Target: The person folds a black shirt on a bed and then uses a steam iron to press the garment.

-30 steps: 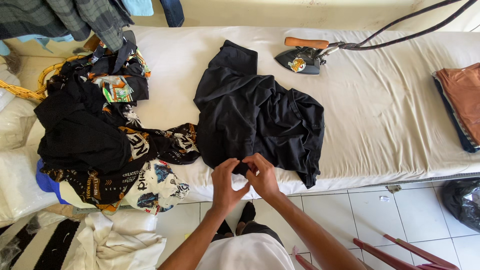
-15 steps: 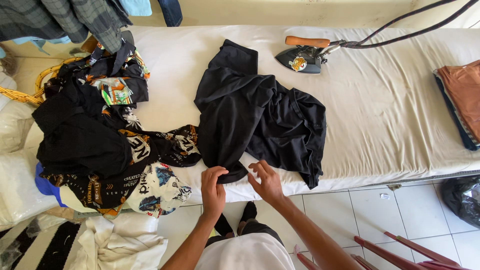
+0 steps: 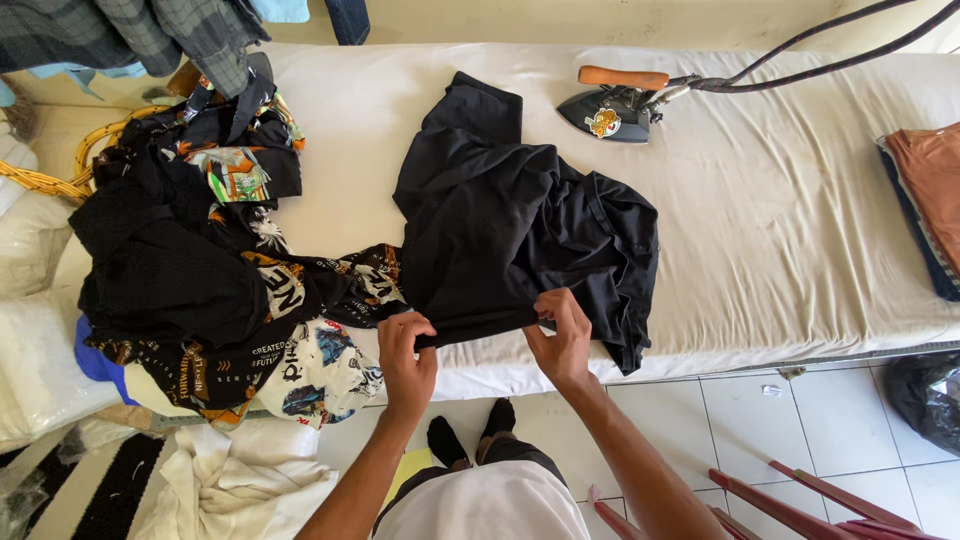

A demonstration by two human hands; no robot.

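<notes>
A crumpled black garment (image 3: 520,220) lies in the middle of a white padded ironing table (image 3: 780,220). My left hand (image 3: 405,360) pinches its near hem at the table's front edge. My right hand (image 3: 562,338) grips the same hem a little to the right. The hem is stretched straight between the two hands. My feet in dark socks show on the tiled floor below.
A black iron with a wooden handle (image 3: 615,105) and a dark cord rests at the back of the table. A heap of dark printed clothes (image 3: 200,270) covers the left end. Folded brown and blue clothes (image 3: 930,200) lie at the right edge. Red chair legs (image 3: 800,500) are at lower right.
My hands were close together on the hem a second ago. They have moved apart along it, pulling the hem straight.
</notes>
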